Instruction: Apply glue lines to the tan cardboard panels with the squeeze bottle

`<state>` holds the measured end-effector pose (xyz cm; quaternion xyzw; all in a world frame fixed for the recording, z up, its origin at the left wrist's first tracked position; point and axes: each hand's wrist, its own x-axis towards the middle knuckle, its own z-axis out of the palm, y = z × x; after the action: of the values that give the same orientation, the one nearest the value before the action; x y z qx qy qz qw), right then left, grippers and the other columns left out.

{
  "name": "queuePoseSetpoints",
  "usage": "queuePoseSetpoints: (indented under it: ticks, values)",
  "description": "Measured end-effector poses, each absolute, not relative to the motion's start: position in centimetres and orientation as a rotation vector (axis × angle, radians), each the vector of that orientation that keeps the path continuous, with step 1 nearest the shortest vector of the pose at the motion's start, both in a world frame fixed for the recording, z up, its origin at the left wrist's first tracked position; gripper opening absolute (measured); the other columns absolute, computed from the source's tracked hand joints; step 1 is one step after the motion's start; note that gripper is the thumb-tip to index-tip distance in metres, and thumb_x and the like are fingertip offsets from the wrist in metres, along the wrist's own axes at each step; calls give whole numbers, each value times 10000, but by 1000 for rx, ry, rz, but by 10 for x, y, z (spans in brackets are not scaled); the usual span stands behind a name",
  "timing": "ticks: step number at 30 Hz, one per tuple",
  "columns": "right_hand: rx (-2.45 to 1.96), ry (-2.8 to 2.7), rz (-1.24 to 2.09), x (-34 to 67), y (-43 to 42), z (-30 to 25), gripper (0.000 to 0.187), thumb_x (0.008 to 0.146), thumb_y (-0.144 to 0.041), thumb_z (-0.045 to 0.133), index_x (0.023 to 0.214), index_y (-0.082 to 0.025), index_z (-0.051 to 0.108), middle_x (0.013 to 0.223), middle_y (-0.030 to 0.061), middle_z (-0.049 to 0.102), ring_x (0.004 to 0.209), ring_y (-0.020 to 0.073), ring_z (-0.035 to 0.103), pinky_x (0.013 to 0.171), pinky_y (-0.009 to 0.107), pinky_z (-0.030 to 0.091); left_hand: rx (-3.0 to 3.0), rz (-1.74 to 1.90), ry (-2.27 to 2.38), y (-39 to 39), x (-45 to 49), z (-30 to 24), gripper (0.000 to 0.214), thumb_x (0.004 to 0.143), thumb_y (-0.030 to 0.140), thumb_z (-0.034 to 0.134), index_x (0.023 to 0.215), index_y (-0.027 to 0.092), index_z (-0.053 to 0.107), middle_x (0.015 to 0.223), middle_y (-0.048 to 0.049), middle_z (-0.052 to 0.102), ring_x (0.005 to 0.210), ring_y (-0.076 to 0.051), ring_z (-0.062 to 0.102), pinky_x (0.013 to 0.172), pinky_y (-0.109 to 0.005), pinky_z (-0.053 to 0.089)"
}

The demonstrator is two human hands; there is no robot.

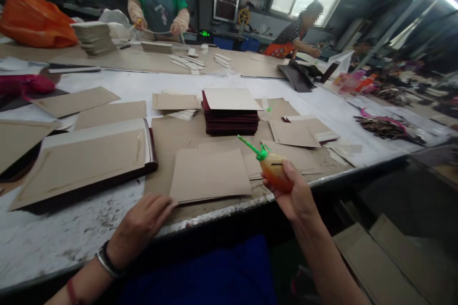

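Observation:
My right hand (pixel 293 190) grips an orange squeeze bottle (pixel 275 170) with a green nozzle that points up and to the left, held over the table's front edge. My left hand (pixel 143 221) rests on the table (pixel 71 228), fingers curled, their tips touching the near left corner of a small stack of tan cardboard sheets (pixel 209 174). Behind that stack stands a pile of dark maroon covers (pixel 232 121) with a tan sheet on top.
A large tan board on a dark cover (pixel 86 164) lies to the left. More tan sheets are scattered about the table. An orange bag (pixel 34 19) sits far left. Two other people work at the far side. Cardboard lies on the floor at lower right (pixel 390 257).

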<state>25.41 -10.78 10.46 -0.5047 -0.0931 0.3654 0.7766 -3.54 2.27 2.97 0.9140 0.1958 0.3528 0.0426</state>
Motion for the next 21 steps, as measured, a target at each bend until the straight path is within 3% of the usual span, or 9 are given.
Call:
queuePoseSetpoints:
  ticks: [3, 9, 15, 21]
  values:
    - [-1072, -208, 796, 255, -110, 104, 369, 620, -396, 812, 829, -170, 609, 735, 42, 681, 627, 193, 659, 507, 257, 561, 2329, 893, 1141, 22, -20, 35, 407, 793, 527, 613, 984, 168, 592, 819, -58, 664, 710, -210, 634, 689, -314, 518]
    - [-1047, -225, 805, 259, -113, 103, 358, 630, -394, 814, 824, -175, 608, 740, 38, 684, 630, 190, 657, 505, 257, 561, 1442, 548, 1432, 43, 18, 58, 627, 453, 424, 849, 955, 142, 601, 818, -80, 702, 773, -277, 666, 691, -341, 517]
    - [-1036, -193, 810, 264, -116, 100, 351, 618, -381, 820, 812, -179, 609, 737, 35, 675, 637, 199, 658, 500, 268, 562, 1184, 424, 1287, 55, 37, 65, 478, 434, 346, 875, 766, 101, 633, 798, -136, 713, 750, -271, 678, 662, -332, 541]
    - [-1031, -177, 805, 265, -117, 102, 348, 620, -377, 818, 822, -182, 613, 760, 31, 673, 642, 201, 660, 505, 274, 563, 932, 479, 1147, 43, 44, 74, 510, 476, 206, 848, 902, 116, 583, 870, -132, 710, 770, -259, 688, 695, -359, 580]
